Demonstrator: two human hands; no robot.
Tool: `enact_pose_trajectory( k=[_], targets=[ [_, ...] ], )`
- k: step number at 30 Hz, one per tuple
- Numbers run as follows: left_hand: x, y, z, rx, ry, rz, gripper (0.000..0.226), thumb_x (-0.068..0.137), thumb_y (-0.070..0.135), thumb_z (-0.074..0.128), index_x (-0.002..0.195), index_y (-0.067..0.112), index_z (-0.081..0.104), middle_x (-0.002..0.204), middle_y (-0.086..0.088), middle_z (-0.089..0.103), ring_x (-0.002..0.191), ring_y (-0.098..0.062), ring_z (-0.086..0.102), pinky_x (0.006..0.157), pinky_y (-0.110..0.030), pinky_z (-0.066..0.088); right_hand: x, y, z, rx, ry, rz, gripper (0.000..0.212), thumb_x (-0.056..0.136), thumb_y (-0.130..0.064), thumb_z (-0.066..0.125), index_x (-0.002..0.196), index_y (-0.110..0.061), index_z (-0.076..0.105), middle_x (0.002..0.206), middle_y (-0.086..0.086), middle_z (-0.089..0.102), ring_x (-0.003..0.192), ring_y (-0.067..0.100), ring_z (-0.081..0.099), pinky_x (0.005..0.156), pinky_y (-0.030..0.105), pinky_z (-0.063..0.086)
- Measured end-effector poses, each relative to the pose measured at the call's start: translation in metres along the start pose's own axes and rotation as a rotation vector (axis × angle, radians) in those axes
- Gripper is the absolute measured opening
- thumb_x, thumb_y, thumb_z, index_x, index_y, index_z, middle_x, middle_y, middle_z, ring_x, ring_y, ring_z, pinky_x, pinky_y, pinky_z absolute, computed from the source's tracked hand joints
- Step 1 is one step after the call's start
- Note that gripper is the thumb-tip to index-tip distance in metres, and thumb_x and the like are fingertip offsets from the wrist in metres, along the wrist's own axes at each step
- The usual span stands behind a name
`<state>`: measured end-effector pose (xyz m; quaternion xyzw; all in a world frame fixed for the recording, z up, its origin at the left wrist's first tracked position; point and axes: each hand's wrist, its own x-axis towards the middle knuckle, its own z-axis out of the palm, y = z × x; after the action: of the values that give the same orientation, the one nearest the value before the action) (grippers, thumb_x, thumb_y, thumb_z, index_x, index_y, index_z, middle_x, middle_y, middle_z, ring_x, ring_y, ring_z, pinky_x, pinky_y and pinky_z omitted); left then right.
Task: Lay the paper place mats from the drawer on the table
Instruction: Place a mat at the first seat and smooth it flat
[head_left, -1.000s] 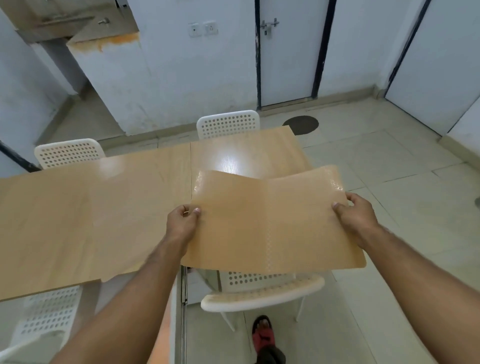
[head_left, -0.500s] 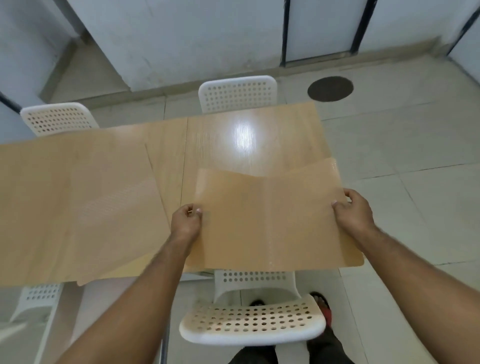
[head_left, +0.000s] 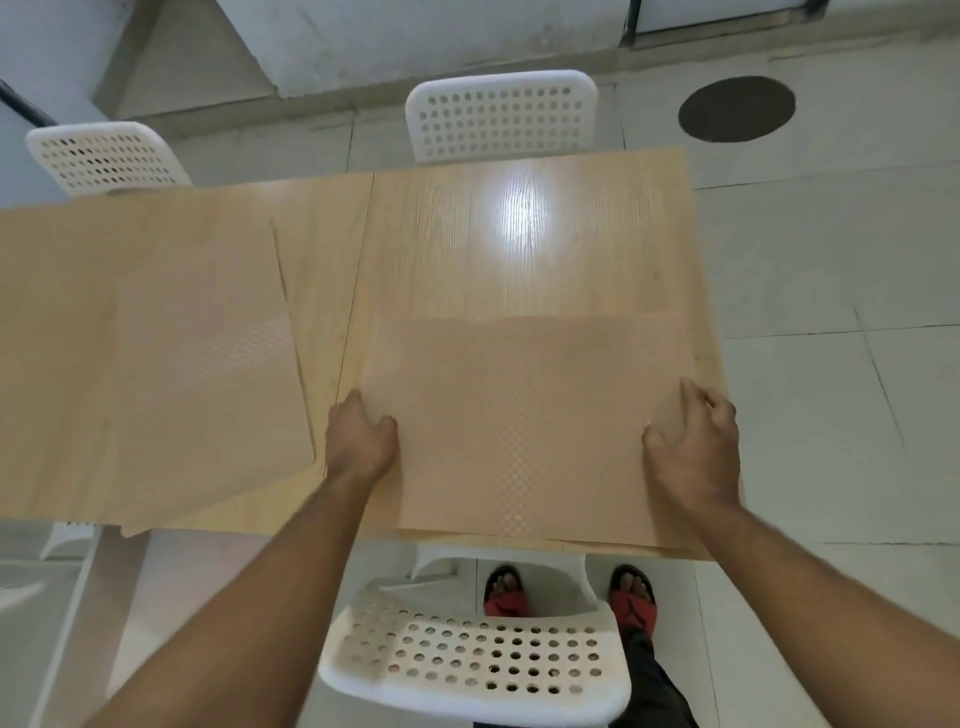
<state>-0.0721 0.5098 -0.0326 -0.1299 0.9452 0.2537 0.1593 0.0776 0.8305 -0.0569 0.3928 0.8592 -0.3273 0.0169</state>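
- Tan paper place mat (head_left: 524, 415) between the two hands: pale peach-brown, with a fine checkered embossed band running down its middle.
- Second tan paper mat (head_left: 208, 374), out past the left hand (head_left: 358, 441): same peach-brown tone, with a patch of small diamond texture near its right edge.
- Light wood-grain table top (head_left: 519, 249), beyond both hands: pale yellow-beige with fine darker grain lines and a white glare spot.
- White plastic chair back (head_left: 472, 660), below the hands: white, with rows of round holes.
- Two more white perforated chair backs (head_left: 501, 117) at the far side: same hole pattern.
- Red sandals (head_left: 631, 603), below the right hand (head_left: 696, 447): red with dark edges.
- Tiled floor (head_left: 831, 270), right of the right hand: pale grey-white with thin dark joints and one dark brown round disc (head_left: 736, 108).
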Motion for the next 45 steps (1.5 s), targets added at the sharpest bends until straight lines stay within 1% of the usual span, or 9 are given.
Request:
enact_pose_trajectory(
  k=[3, 5, 7, 10, 13, 18, 30, 40, 45],
  targets=[
    [-0.011, 0.005, 0.010, 0.139, 0.008, 0.000, 0.062, 0.090, 0.027, 0.059, 0.142, 0.001, 0.038, 0.136, -0.022, 0.044, 0.125, -0.040, 0.043, 0.103, -0.043, 0.040, -0.003, 0.003, 0.003, -0.169, 0.013, -0.033, 0.065, 0.090, -0.033, 0.061, 0.150, -0.016, 0.043, 0.158, 0.013, 0.027, 0.138, 0.035, 0.032, 0.112, 0.051, 0.034],
    [-0.019, 0.008, 0.016, 0.190, 0.022, 0.002, 0.072, 0.089, 0.030, 0.058, 0.148, 0.000, 0.029, 0.142, -0.021, 0.039, 0.129, -0.039, 0.037, 0.102, -0.046, 0.039, -0.006, 0.005, 0.004, -0.266, -0.009, -0.029, 0.062, 0.092, -0.037, 0.056, 0.150, -0.019, 0.041, 0.162, 0.013, 0.022, 0.143, 0.035, 0.027, 0.112, 0.052, 0.029],
    [-0.025, 0.010, 0.022, 0.240, 0.032, 0.006, 0.078, 0.088, 0.032, 0.057, 0.150, 0.000, 0.023, 0.145, -0.021, 0.036, 0.129, -0.039, 0.035, 0.099, -0.047, 0.040, -0.009, 0.008, 0.005, -0.348, -0.047, -0.072, 0.063, 0.094, -0.041, 0.050, 0.152, -0.020, 0.036, 0.165, 0.014, 0.017, 0.148, 0.034, 0.021, 0.115, 0.053, 0.023],
    [-0.033, 0.013, 0.033, 0.282, 0.017, 0.001, 0.080, 0.088, 0.035, 0.054, 0.152, 0.001, 0.019, 0.152, -0.018, 0.029, 0.131, -0.038, 0.031, 0.100, -0.050, 0.038, -0.008, 0.011, 0.006, -0.434, -0.106, -0.134, 0.067, 0.096, -0.047, 0.042, 0.156, -0.021, 0.027, 0.166, 0.013, 0.013, 0.152, 0.033, 0.013, 0.119, 0.052, 0.017],
    [-0.041, 0.018, 0.043, 0.280, -0.012, -0.014, 0.080, 0.089, 0.036, 0.050, 0.153, 0.002, 0.016, 0.160, -0.014, 0.017, 0.139, -0.036, 0.022, 0.105, -0.053, 0.034, -0.009, 0.015, 0.007, -0.477, -0.118, -0.123, 0.073, 0.096, -0.056, 0.036, 0.158, -0.022, 0.020, 0.167, 0.014, 0.010, 0.153, 0.034, 0.009, 0.121, 0.052, 0.016],
    [-0.050, 0.023, 0.057, 0.299, -0.068, 0.022, 0.081, 0.091, 0.042, 0.046, 0.155, 0.004, 0.013, 0.164, -0.011, 0.005, 0.148, -0.035, 0.007, 0.111, -0.057, 0.027, -0.012, 0.022, 0.006, -0.472, -0.120, -0.115, 0.076, 0.096, -0.059, 0.033, 0.159, -0.020, 0.014, 0.167, 0.016, 0.006, 0.153, 0.035, 0.004, 0.123, 0.052, 0.013],
    [-0.053, 0.031, 0.060, 0.331, -0.089, 0.015, 0.085, 0.091, 0.045, 0.046, 0.157, 0.007, 0.009, 0.165, -0.011, 0.001, 0.149, -0.036, 0.003, 0.113, -0.057, 0.021, -0.009, 0.027, 0.001, -0.453, -0.148, -0.112, 0.082, 0.097, -0.061, 0.032, 0.159, -0.016, 0.006, 0.167, 0.016, -0.002, 0.154, 0.034, -0.001, 0.123, 0.048, 0.008],
    [-0.057, 0.028, 0.061, 0.367, -0.076, 0.040, 0.083, 0.093, 0.047, 0.041, 0.157, 0.007, 0.007, 0.165, -0.011, 0.001, 0.150, -0.036, 0.003, 0.112, -0.058, 0.023, -0.010, 0.028, 0.002, -0.469, -0.148, -0.123, 0.082, 0.097, -0.062, 0.030, 0.159, -0.015, 0.007, 0.167, 0.018, 0.000, 0.154, 0.035, -0.001, 0.124, 0.048, 0.009],
    [-0.058, 0.027, 0.061, 0.359, -0.082, 0.032, 0.084, 0.093, 0.049, 0.040, 0.157, 0.009, 0.006, 0.166, -0.011, -0.001, 0.150, -0.036, 0.002, 0.113, -0.058, 0.022, -0.012, 0.029, 0.003, -0.494, -0.140, -0.129, 0.081, 0.097, -0.061, 0.031, 0.159, -0.013, 0.009, 0.166, 0.020, 0.003, 0.154, 0.037, 0.002, 0.122, 0.049, 0.013]
  ],
)
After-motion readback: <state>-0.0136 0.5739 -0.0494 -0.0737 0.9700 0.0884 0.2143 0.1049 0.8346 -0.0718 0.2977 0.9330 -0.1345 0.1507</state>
